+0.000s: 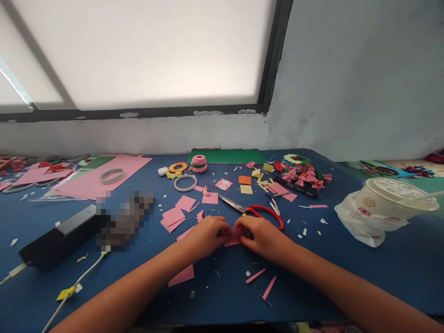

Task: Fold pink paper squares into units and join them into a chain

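Note:
Near the middle of the blue table, my left hand [211, 233] and my right hand [255, 232] meet over a small piece of pink paper [233, 239]. Fingers of both hands are closed on it, and they hide most of it. Just beyond my right hand lie red-handled scissors [265, 213], their blades pointing away to the left. Square pink sheets [172, 217] lie scattered left of my left hand, and another pink piece [181, 276] sits partly behind my left forearm. Rolled pink strips [269, 287] rest nearer to me, below my right hand.
A white cup [398, 199] in a plastic bag stands at the right. Folded paper pieces [301, 173] pile up at the back right. Tape rolls [185, 183] and large pink sheets [100, 173] lie at the back left. A black box-shaped device [62, 236] with cables occupies the left.

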`<action>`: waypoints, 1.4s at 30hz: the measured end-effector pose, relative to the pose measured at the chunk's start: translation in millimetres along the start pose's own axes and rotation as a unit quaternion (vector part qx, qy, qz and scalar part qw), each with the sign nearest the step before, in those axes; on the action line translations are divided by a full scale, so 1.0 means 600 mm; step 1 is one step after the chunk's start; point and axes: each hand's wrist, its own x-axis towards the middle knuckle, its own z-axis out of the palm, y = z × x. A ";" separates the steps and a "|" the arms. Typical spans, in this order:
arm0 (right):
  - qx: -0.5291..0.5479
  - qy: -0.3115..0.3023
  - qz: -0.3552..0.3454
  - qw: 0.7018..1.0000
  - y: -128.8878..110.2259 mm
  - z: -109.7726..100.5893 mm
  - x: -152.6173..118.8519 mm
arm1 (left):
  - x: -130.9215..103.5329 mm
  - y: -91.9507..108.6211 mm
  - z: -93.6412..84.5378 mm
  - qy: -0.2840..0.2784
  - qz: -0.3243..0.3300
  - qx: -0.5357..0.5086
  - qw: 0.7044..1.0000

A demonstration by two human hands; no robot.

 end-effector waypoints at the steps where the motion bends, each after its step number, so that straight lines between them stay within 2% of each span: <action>1: -0.014 0.009 -0.034 0.999 0.004 0.002 0.000 | 0.000 -0.001 0.001 0.002 0.007 0.008 1.000; 5: -0.091 -0.002 -0.182 0.979 0.022 0.003 -0.002 | -0.003 -0.004 -0.003 -0.004 0.040 0.033 0.999; 7: -0.128 -0.022 -0.230 0.965 0.028 0.001 -0.004 | -0.008 -0.008 -0.009 -0.021 0.095 0.069 0.993; 10: -0.164 -0.017 -0.275 0.947 0.031 0.000 -0.007 | -0.018 -0.018 -0.014 -0.027 0.215 0.141 0.966; 13: -0.175 0.007 -0.298 0.938 0.032 0.000 -0.008 | -0.024 -0.030 -0.010 0.007 0.267 0.173 0.948; 18: -0.183 -0.013 -0.343 0.921 0.037 -0.004 -0.006 | -0.024 -0.036 -0.007 0.009 0.264 0.185 0.946; 26: -0.177 -0.076 -0.342 0.920 0.046 -0.017 -0.004 | -0.025 -0.029 -0.020 -0.041 0.283 0.205 0.936; 36: -0.179 -0.055 -0.319 0.929 0.050 -0.005 -0.008 | -0.026 -0.031 -0.010 -0.047 0.259 0.223 0.939; 42: -0.218 -0.041 -0.329 0.918 0.044 -0.005 -0.011 | -0.027 -0.029 -0.006 -0.047 0.268 0.253 0.928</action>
